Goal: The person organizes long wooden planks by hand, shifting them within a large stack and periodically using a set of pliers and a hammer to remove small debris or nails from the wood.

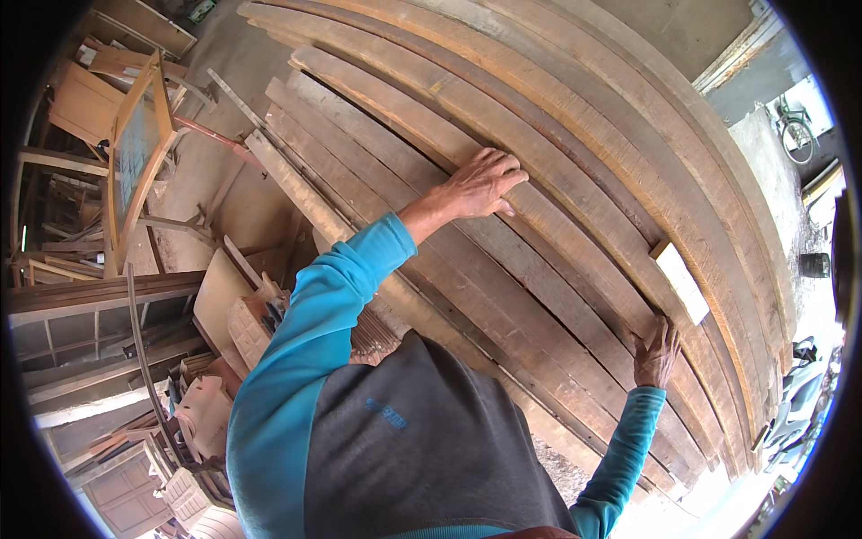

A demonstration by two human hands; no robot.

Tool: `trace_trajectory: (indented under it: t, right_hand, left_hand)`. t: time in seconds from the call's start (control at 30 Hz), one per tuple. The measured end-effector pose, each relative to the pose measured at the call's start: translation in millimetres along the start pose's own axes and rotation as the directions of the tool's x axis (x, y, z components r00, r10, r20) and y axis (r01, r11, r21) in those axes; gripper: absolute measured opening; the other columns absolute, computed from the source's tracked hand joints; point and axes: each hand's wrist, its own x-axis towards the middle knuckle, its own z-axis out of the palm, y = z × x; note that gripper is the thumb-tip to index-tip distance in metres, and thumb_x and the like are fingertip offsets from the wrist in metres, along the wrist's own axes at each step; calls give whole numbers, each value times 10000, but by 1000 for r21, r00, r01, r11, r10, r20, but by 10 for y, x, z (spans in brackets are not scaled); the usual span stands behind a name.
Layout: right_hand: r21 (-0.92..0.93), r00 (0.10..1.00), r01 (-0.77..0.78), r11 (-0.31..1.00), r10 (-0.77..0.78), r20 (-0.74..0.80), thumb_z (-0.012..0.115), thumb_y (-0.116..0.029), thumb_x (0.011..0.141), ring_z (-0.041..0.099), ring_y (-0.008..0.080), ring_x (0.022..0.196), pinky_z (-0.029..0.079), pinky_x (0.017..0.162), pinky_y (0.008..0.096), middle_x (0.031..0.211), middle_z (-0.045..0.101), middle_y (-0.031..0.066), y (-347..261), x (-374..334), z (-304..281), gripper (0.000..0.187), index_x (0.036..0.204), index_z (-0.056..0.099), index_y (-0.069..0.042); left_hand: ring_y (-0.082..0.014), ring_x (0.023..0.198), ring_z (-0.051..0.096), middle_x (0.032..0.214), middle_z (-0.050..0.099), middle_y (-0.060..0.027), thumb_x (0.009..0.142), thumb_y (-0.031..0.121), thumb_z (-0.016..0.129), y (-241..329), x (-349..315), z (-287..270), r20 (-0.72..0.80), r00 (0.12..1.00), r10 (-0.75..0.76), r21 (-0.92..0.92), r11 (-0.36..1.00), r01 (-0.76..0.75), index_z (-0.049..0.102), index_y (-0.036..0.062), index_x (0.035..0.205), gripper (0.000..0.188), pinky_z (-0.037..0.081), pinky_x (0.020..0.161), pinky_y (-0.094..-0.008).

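Observation:
A stack of long, rough wooden planks (pixel 557 135) leans across the view from upper left to lower right. My left hand (pixel 480 184) lies on one brown plank (pixel 575 242) near its middle, fingers over its edge and thumb below. My right hand (pixel 655 352) grips the same plank further down, fingers curled on its edge. A short pale wood block (pixel 680 281) sits on the planks just above my right hand. Both arms wear blue sleeves.
A wooden frame with a panel (pixel 135 153) stands at the left among piled furniture parts and offcuts (pixel 206 404). A bicycle (pixel 795 126) is at the far upper right, a dark pot (pixel 814 265) at the right, and a parked scooter (pixel 790 404) below it.

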Motion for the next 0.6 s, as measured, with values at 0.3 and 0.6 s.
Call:
trace_trajectory:
  t: [0.3,0.6]
  right_hand:
    - [88,993,-116,989,118,-15,830,-224,827,536,437,1262,473,1051,529,1428,535,208,-334,-1040,-763,655,1400,564,-52]
    - [198,998,-44,979,34,50,786,-216,800,549,330,1279,391,1122,500,1344,563,144,-722,-1485,-277,592,1328,561,-69]
  left_hand:
    - [-385,1271,526,1323,580,-131,656,143,917,877,-509,-669,-36,999,-27,-25,999,26,620,119,1353,758,401,1092,-535]
    - [-377,1255,522,1325,560,-139,621,58,903,915,-1630,-342,98,982,-159,-30,986,162,615,69,1364,796,388,1119,-539]
